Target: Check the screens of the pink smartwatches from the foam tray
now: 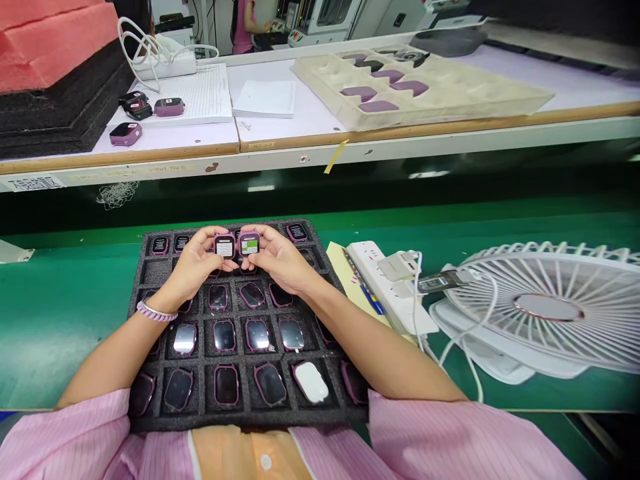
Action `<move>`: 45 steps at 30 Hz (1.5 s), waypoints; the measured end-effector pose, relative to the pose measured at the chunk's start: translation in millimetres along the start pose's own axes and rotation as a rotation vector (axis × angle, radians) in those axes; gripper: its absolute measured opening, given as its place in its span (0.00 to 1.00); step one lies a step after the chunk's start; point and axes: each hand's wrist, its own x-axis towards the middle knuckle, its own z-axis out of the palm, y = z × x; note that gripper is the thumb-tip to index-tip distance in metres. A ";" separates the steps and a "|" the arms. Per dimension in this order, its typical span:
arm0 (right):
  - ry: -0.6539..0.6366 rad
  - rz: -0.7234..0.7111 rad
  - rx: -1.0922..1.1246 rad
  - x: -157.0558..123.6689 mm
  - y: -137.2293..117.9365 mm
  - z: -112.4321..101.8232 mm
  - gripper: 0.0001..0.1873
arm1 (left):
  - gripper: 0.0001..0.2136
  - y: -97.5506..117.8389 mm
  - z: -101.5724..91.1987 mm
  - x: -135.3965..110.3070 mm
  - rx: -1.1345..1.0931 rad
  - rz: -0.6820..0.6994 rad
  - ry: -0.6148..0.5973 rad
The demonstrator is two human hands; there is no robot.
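Note:
My left hand (203, 257) grips a purple smartwatch body (225, 246) by its edges, its lit screen showing a white table-like display. Right beside it, my right hand (273, 257) pinches a second purple smartwatch body (249, 245), whose screen is lit white and green. Both are strapless and held above the far part of a black foam tray (200, 393). Many compartments of the tray hold similar watch bodies, most with dark screens, such as the one in the front row (227, 385). One watch (311, 382) there shows a white face. My forearms hide some compartments.
Right of the tray lie a white power strip (370, 260), pens (367, 290) on yellow paper, and a white fan (545, 307) with cables. On the shelf above are a cream tray (480, 93), papers (200, 87), loose watches (126, 134) and stacked foam (55, 100). A person works behind.

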 end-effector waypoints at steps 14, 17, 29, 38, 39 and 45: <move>0.100 0.061 0.065 0.4 4.4 1.6 0.26 | 0.20 5.9 3.9 -3.7 -0.050 -0.075 0.000; 0.105 0.063 0.063 0.8 5.6 1.4 0.26 | 0.20 6.6 4.9 -4.7 -0.049 -0.079 -0.005; 0.060 0.041 0.027 -1.8 0.2 2.6 0.25 | 0.19 1.8 1.8 -1.3 -0.038 -0.054 0.021; 0.035 0.033 0.032 -1.1 2.3 0.9 0.24 | 0.20 2.2 0.1 -1.5 -0.012 -0.045 0.016; 0.030 0.029 0.027 -1.2 1.9 1.0 0.24 | 0.21 2.3 0.0 -1.8 -0.010 -0.044 0.021; 0.015 0.021 0.030 -0.8 -0.5 2.0 0.25 | 0.21 4.1 -1.2 -0.5 -0.032 -0.032 0.017</move>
